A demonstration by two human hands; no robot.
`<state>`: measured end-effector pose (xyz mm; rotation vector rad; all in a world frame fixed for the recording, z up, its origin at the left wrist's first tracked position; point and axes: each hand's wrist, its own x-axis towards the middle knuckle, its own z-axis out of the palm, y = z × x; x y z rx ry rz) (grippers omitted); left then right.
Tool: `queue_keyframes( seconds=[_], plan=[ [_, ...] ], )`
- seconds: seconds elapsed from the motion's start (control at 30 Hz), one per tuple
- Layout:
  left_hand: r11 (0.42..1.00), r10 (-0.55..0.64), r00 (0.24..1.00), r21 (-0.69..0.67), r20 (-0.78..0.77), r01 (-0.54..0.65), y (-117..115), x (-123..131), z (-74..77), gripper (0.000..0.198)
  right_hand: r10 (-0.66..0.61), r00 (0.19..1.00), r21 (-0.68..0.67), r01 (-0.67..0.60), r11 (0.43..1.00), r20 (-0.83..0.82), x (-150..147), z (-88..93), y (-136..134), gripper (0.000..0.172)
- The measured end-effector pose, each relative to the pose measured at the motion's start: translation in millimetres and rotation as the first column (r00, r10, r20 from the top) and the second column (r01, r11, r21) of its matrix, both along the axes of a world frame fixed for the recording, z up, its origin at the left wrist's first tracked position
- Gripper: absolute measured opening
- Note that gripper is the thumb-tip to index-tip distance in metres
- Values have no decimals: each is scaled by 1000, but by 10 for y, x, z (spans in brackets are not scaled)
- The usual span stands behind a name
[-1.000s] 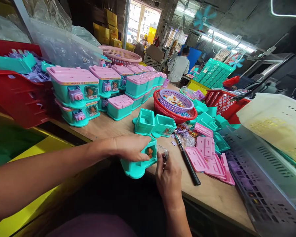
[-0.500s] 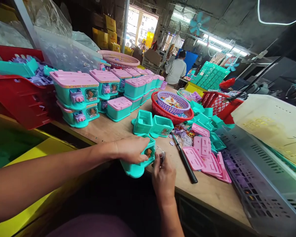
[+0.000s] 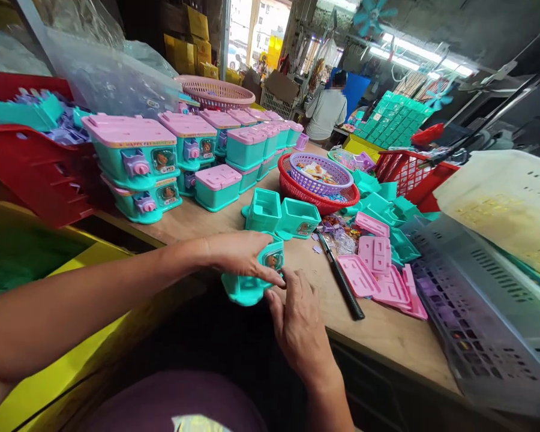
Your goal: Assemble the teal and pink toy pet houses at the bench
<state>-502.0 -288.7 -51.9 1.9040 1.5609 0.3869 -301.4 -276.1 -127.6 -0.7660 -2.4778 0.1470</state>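
A teal plastic toy box (image 3: 244, 292) lies tilted at the table's front edge. My left hand (image 3: 236, 252) is closed over it, its thumb stretched along the side below the window. Behind a clear window cover (image 3: 274, 259) sits a small brown animal figure. My right hand (image 3: 299, 318) has its thumb and bent fingers closed on the box's near right corner, close to my left thumb; its fingertips are partly hidden. Just beyond stand two open teal boxes (image 3: 263, 211), one bearing a sticker or figure on its side.
Stacked pink-lidded boxes (image 3: 130, 159) fill the left. Nested baskets (image 3: 319, 180) hold small parts. A black-handled tool (image 3: 344, 288), pink lids (image 3: 360, 276) and teal boxes (image 3: 373, 207) lie to the right, beside a clear crate (image 3: 486, 318). A person (image 3: 326, 114) works farther back.
My right hand has brought the clear cover onto the box's window and now presses at the corner. My left thumb has slid forward along the side. The whole view has shifted slightly.
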Motion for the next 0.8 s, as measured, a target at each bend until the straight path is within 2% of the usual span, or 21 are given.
queue_keyframes(
  seconds=[0.1, 0.17, 0.23, 0.3, 0.47, 0.67, 0.8],
  plan=[
    [998, -59, 995, 12, -81, 60, 0, 15, 10, 35, 26, 998, 5, -26, 1000, -51, 97, 102, 165, 32],
    [993, -106, 975, 32, -198, 114, -20, 63, 2, 35, 58, 997, 56, -56, 997, -52, 114, 172, 292, 49],
    [987, -115, 931, 67, -347, 147, -49, 136, -25, 40, 140, 989, 98, -145, 985, 55, 97, 249, 392, 63],
    [983, -89, 876, 99, -474, 153, -68, 222, -68, 42, 198, 959, 112, -224, 968, 204, 62, 317, 453, 65],
    [989, -44, 771, 82, -635, 124, 8, 384, -155, 37, 156, 926, 196, -233, 953, 343, 8, 366, 542, 54],
    [980, -60, 792, 115, -608, 163, 233, 370, -187, 32, 125, 927, 230, -215, 949, 353, 19, 337, 684, 32],
    [975, -79, 785, 116, -614, 188, 386, 339, -229, 36, 97, 937, 226, -180, 957, 336, -4, 310, 781, 26]
  ],
)
